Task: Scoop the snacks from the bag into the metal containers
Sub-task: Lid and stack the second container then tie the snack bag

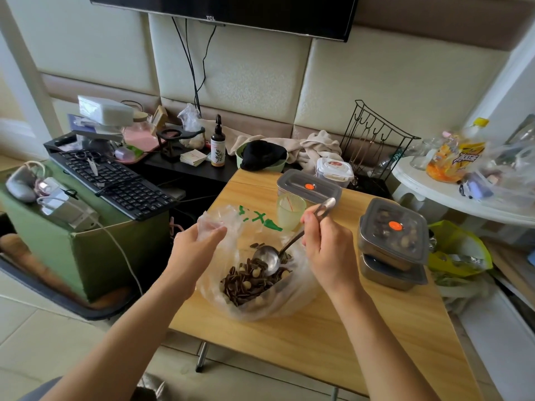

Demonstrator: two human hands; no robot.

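A clear plastic bag point(292, 299) lies open on the wooden table point(333, 342), holding dark striped seeds and pale round snacks point(249, 282). My left hand point(194, 250) pinches the bag's left rim and holds it up. My right hand point(327, 244) grips the handle of a metal spoon point(267, 259), whose bowl is down in the bag on top of the snacks. Two lidded metal containers point(392, 235) are stacked to the right of the bag, snacks visible through the top lid. A third lidded metal container point(308, 185) stands behind the bag.
A pale green cup point(291, 211) stands between the bag and the far container. A green-yellow bag point(460, 250) sits off the table's right edge. A keyboard point(115, 178) on a green box is to the left, a white round table point(451, 192) with clutter to the right.
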